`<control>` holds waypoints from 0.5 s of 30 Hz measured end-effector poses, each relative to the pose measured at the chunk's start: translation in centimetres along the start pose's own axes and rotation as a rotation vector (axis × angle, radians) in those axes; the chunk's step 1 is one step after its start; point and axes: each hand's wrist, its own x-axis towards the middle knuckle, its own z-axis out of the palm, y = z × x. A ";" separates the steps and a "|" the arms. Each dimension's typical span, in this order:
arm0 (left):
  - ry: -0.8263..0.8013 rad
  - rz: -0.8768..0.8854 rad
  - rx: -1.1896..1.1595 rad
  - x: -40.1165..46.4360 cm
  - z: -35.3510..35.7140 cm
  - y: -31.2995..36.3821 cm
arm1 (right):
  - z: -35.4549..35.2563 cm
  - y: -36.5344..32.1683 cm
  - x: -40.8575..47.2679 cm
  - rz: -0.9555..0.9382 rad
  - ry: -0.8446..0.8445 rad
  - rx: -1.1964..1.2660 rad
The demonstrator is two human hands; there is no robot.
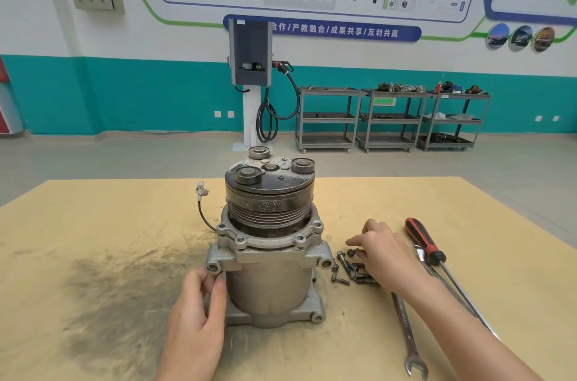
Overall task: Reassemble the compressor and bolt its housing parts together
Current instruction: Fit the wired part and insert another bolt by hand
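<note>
Steadying the compressor [270, 255] with curled left hand [199, 312] fingers, right hand [382, 252] (fingers relaxed) hovers over bolts [351, 268].

Our left hand [195, 323] reaches up from bottom edge, palm inward, thumb and fingers loosely curled, fingertips [218, 285] pointing up. Our right hand [382, 252] stretches in from lower right, forearm bare, back of hand up, fingers bent down, index extended leftward.
</note>
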 end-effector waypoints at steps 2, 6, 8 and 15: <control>-0.006 -0.006 -0.007 0.0 0.0 0.2 | 0.2 0.0 0.0 -0.022 0.011 -0.016; -0.008 0.016 -0.042 -0.2 0.2 0.2 | 0.3 -0.2 0.0 -0.061 0.046 -0.052; -0.006 0.026 -0.055 -0.2 0.2 0.1 | 0.4 -0.1 -0.1 -0.058 0.054 -0.084; -0.015 0.034 -0.029 0.0 0.4 -0.5 | -1.9 -1.0 0.0 -0.004 0.267 0.360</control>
